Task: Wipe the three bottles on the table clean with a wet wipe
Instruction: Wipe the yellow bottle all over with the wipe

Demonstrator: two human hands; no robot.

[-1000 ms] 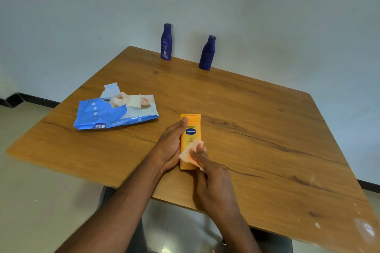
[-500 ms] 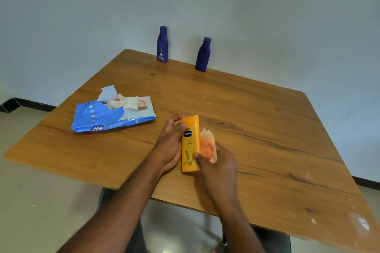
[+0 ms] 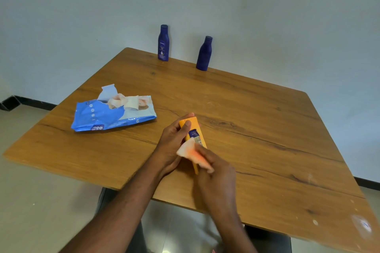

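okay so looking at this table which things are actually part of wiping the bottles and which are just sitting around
Part of the job:
- yellow bottle, held in the left hand
- wet wipe, pressed on it by the right hand
- labelled blue bottle, upright at the far edge
- plain blue bottle, upright beside it

Just lying about:
- open wipe pack, wipes poking out
- wooden table itself

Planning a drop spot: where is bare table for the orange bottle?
Free: the right half of the table, and the middle strip between the two blue bottles and the hands. Crowded: the wipes pack on the left, and around the orange bottle.
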